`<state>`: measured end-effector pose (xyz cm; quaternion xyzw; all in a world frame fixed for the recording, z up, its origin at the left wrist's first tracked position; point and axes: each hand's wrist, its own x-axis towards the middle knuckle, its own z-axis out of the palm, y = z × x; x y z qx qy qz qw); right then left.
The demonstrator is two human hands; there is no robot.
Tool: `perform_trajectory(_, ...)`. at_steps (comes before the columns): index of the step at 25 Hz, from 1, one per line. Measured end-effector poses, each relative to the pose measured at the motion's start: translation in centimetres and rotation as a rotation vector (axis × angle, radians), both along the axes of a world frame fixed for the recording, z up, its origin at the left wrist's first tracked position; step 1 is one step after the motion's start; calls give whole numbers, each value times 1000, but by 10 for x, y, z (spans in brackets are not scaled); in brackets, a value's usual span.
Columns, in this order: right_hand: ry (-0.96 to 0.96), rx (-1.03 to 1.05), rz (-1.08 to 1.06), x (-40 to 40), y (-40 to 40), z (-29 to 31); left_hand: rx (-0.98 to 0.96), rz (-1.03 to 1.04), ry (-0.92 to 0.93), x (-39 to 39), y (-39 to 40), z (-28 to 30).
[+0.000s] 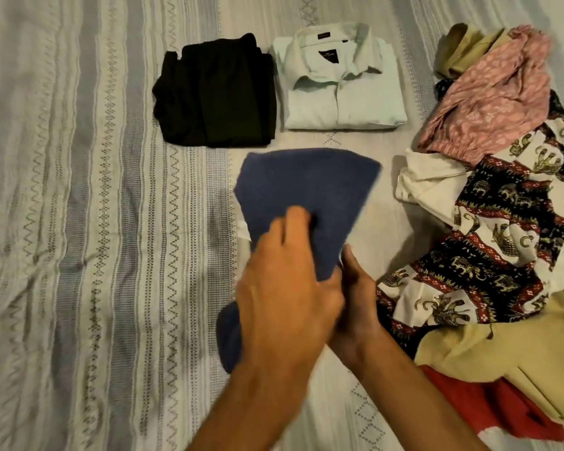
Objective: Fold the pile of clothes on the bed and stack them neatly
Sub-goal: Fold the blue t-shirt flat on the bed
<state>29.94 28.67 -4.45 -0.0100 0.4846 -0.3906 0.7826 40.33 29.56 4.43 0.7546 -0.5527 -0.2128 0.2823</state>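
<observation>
Striped grey-and-cream bedspread [88,222] fills the view, woven zigzag and diamond bands running top to bottom; everything lies on it.

Left hand [287,284] lies over the near part of a blue cloth [306,190], back of hand up, fingers curled down onto the fabric, the thumb side hidden underneath. It appears to grip the cloth, though motion blur softens the fingertips. Right hand [358,297] sits just beside and partly under the left, thumb pointing up against the cloth's near right edge; its fingers are hidden behind the left hand, so its grip cannot be told. The two forearms cross low in the frame.

Blue cloth spreads away from the hands in a rough fan, far edge flat on the bedspread; a darker blue fold shows below the left wrist.

Beyond the cloth, two folded pieces lie side by side, just apart: a black garment [214,96] on the left and a pale collared shirt [339,89] on the right, collar up, dark label visible inside the neck.

To the right is the unfolded pile: pink patterned fabric [492,96] at the far end over something tan [459,50], a white piece [430,187], an elephant-print cloth [502,229] in black, red and white, then a cream garment [508,356] over a red one [489,405] nearest the camera.
</observation>
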Motion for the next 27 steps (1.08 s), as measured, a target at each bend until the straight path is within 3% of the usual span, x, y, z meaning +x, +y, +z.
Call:
perform_trajectory(1,-71,-57,-49,6,-5,4,-58,-96,-95,-7,10,1)
perform_trajectory(3,-28,-260,-89,2,3,-16,-88,-237,-258,-17,34,-21)
perform_trajectory(4,5,-237,-70,-4,7,-18,-84,-267,-338,-21,48,-42)
perform_trajectory(7,241,22,-96,-46,25,-35,4,-400,-535,-29,106,-124)
perform_trajectory(10,205,281,38,-92,45,-50,142,-541,-597,-25,162,-194)
perform_trajectory(12,222,235,145,-106,57,-56,161,-585,-487,-25,180,-206)
perform_trajectory(14,416,129,267,-107,67,-59,170,-564,-276,-17,182,-196)
perform_trajectory(17,699,-39,461,-92,74,-65,113,-131,-122,9,160,-177)
perform_trajectory(19,786,-58,514,-88,73,-76,271,255,61,36,142,-182)
perform_trajectory(21,786,-26,512,-90,68,-85,429,412,246,63,127,-190)
perform_trajectory(24,745,17,518,-98,65,-90,524,477,574,67,106,-182)
perform_trajectory(27,650,18,520,-102,66,-85,649,392,657,55,98,-177)
